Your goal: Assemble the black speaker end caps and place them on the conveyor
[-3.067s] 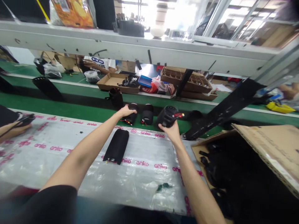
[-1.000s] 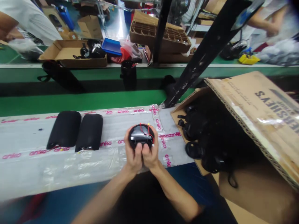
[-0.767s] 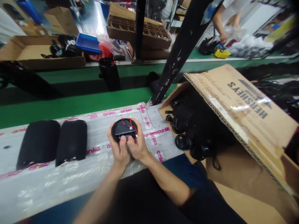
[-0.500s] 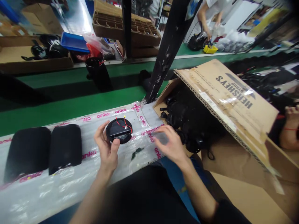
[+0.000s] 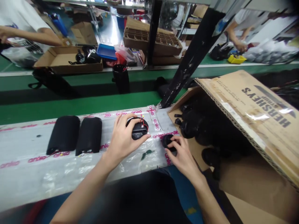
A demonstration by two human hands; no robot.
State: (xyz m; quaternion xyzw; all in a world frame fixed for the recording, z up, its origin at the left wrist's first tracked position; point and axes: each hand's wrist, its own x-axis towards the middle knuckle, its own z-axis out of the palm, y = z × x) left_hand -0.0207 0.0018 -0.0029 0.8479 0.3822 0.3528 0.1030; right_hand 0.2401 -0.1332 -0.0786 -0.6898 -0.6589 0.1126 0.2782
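A round black plastic part [image 5: 139,133] with red wires and a small yellow connector lies on the film-covered bench. My left hand [image 5: 122,133] curves around its left side, with fingers at the far edge and the thumb near the front edge. Farther right, my right hand [image 5: 182,154] pinches a smaller round black part [image 5: 166,141] with its fingertips, at the bench's right end. Two black fabric-covered pieces [image 5: 63,133] with wires at their near ends lie side by side to the left.
An open cardboard box [image 5: 252,93] full of black parts stands at the right. A black post [image 5: 187,62] rises behind the bench. Beyond a green surface [image 5: 98,104] are a shallow carton [image 5: 70,67], a blue tray [image 5: 106,51] and two people's arms.
My left hand has shifted over the wired part, which sat tilted in its fingers before. My right hand, earlier apart and above the bench, now grips the smaller black part. The view has turned left.
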